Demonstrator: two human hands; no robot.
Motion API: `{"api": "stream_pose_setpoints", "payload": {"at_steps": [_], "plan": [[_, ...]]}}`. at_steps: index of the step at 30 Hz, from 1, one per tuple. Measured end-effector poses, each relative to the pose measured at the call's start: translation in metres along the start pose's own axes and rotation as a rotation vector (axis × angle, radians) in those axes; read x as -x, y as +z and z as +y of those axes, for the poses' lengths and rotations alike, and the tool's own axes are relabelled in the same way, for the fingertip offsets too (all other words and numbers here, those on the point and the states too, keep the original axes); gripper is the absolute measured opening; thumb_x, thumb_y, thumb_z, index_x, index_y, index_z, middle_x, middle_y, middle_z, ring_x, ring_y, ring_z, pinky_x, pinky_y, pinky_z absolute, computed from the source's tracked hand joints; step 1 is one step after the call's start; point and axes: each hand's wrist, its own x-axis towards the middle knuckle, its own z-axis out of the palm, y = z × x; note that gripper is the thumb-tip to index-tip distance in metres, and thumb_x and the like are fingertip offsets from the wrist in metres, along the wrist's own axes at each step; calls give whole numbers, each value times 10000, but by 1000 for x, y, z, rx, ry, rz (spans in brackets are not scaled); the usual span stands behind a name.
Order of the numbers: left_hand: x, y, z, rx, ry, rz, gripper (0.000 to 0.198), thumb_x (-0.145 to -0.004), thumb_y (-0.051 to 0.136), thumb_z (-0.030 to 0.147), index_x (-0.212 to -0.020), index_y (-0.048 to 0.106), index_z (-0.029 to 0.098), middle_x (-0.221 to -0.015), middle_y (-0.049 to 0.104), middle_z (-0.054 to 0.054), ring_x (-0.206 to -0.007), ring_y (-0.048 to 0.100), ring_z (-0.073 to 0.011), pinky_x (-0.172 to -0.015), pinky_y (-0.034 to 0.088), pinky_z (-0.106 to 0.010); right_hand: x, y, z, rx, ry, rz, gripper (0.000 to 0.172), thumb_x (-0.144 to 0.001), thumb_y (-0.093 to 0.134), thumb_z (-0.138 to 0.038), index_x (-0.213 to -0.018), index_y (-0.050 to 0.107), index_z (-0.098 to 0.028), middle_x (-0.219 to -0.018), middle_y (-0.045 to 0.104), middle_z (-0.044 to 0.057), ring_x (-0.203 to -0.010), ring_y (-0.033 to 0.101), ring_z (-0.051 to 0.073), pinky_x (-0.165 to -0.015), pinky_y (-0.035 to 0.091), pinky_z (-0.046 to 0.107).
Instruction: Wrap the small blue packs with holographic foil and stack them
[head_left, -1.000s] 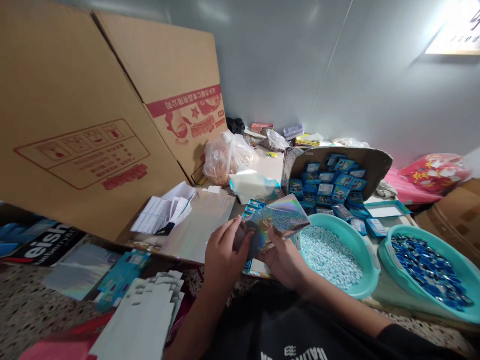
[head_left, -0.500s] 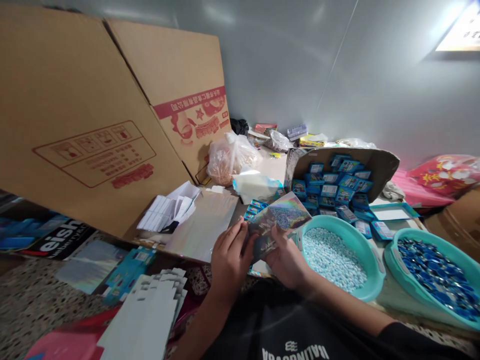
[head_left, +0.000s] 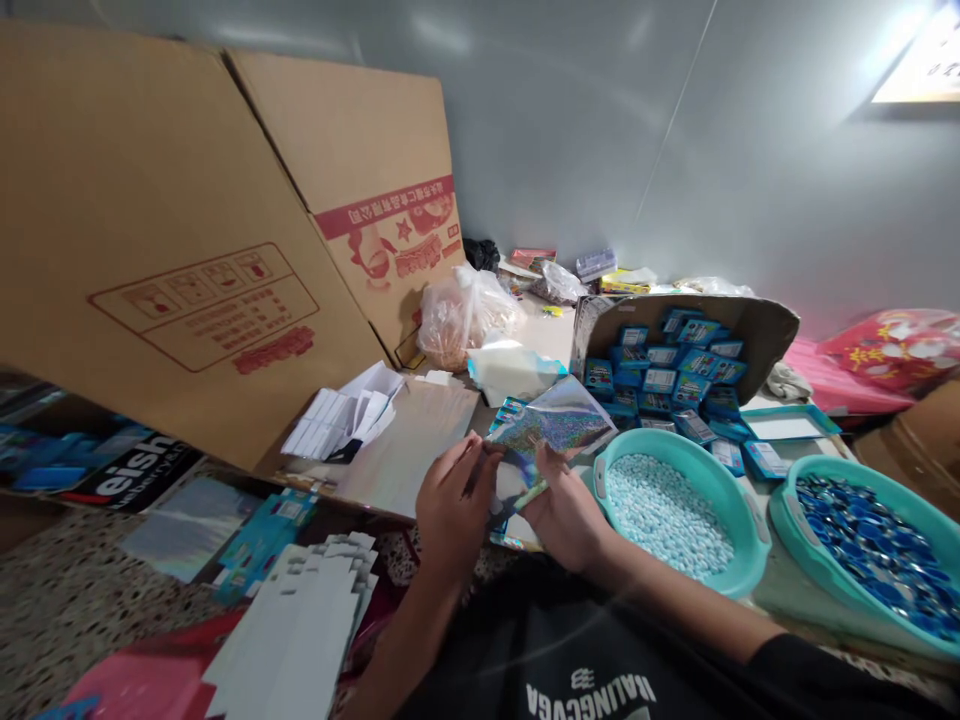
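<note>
A shiny holographic sheet (head_left: 571, 412) is up in front of my chest, tilted, its surface glinting in rainbow colours. My left hand (head_left: 455, 505) is closed on its left edge, fingers bent. On its lower right side, my right hand (head_left: 568, 515) grips with the thumb on top. A small pale greenish strip shows by the right thumb; I cannot tell what it is. Blue printed packs (head_left: 507, 412) lie partly hidden behind the sheet. Just right of my right hand is a turquoise basin (head_left: 600, 478) of pale blue pellets.
A second turquoise basin (head_left: 784, 500) holds dark blue shiny round pieces. Behind, a tipped carton (head_left: 772, 325) contains several small blue boxes. A large cardboard box (head_left: 172, 200) stands left, near folded white papers (head_left: 330, 425). Flat white card blanks (head_left: 292, 635) are stacked at lower left.
The sheet has turned in my hands, so its glittering face shows more broadly. My left hand has shifted slightly left and down, and the pale strip now shows by my right thumb.
</note>
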Motion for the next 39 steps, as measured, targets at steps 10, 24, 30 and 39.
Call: {"api": "stream_pose_setpoints", "payload": {"at_steps": [10,24,30,39], "plan": [[10,-4,4,105,-191,116,285,-861,634,383,-1082,719,225,-1169,709,-67,-1089,646,-214,-988,479,-358,1,8,16,-29,4,-91,408,-903,580,-463,-1242,613,-238,-1228,673,92,-1167,597,284,-934,509,442],[3,-58,-41,54,175,124,245,-853,658,235,-1089,717,208,-989,740,-64,-922,678,-181,-865,527,-303,-7,32,60,-53,56,-40,340,-839,680,-481,-1102,637,-270,-1162,692,24,-1076,636,228,-879,547,370],[-13,-89,-50,106,-69,-29,152,-855,657,331,-916,733,213,-868,754,-22,-775,691,-156,-706,524,-224,-22,40,62,213,-108,67,429,-791,719,-408,-1172,572,-275,-1135,663,61,-1025,638,249,-841,549,413],[-21,-93,-34,28,138,-486,159,-897,582,303,-896,731,248,-847,747,-13,-778,678,-163,-698,483,-248,-1,25,-28,1742,-944,-216,350,-854,662,-274,-1201,623,-293,-1411,521,63,-1386,371,326,-1151,203,575]]}}
